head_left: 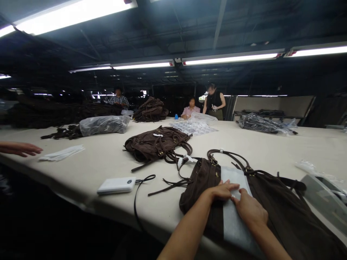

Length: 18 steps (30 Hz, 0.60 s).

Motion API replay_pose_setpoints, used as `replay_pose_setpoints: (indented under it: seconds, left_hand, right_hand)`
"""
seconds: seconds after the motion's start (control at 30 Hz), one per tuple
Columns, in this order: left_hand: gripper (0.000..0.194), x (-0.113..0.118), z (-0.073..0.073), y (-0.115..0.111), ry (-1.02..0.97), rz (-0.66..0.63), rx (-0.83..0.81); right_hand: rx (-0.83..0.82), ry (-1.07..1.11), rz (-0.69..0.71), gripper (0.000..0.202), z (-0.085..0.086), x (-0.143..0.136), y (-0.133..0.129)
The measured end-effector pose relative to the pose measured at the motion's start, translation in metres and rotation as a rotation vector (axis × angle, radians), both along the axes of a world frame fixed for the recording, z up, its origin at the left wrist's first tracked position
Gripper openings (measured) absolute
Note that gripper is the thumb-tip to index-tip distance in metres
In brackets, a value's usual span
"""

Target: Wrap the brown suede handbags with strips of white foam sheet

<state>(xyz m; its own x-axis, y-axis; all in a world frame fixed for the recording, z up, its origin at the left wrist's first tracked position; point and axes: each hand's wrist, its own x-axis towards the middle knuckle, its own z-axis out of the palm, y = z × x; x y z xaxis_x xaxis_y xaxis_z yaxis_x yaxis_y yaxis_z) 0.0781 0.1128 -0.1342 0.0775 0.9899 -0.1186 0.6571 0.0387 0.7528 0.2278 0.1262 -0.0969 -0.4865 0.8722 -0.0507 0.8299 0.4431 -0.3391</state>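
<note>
A dark brown handbag (200, 180) lies on the table in front of me, with its handles flopped toward the far side. Across its front runs a pale strip of thin sheet (230, 224). My left hand (222, 190) rests on the upper part of this sheet, fingers stretched out. Close beside it, my right hand (251, 209) is bent at the fingers, its thumb and fingertips drawn together on the sheet near the left fingertips. The exact contact under the right fingers is partly hidden.
A second brown bag (158, 144) lies beyond. Left are a white power bank (116, 185) with a black cable, white paper strips (62, 153) and another person's hand (21, 148). A grey plastic bin (325, 198) stands right. Wrapped bundles (104, 125) and people are farther back.
</note>
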Motion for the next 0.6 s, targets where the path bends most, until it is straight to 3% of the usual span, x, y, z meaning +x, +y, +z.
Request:
replay_pose_setpoints:
  seconds: [0.1, 0.23, 0.37, 0.6]
  left_hand:
    - [0.079, 0.001, 0.005, -0.002, 0.019, 0.013, -0.002]
    - [0.068, 0.002, 0.011, -0.003, 0.04, 0.035, 0.009]
    - [0.059, 0.007, 0.014, -0.007, 0.027, 0.054, 0.031]
    - [0.077, -0.003, 0.013, 0.0, 0.001, -0.001, 0.046]
  right_hand:
    - [0.136, 0.015, 0.026, 0.046, -0.007, 0.005, -0.004]
    - [0.324, 0.092, 0.176, 0.02, -0.013, 0.008, -0.005]
    - [0.292, 0.132, 0.202, 0.022, -0.007, 0.012, -0.007]
    - [0.253, 0.144, 0.218, 0.026, -0.008, 0.026, -0.008]
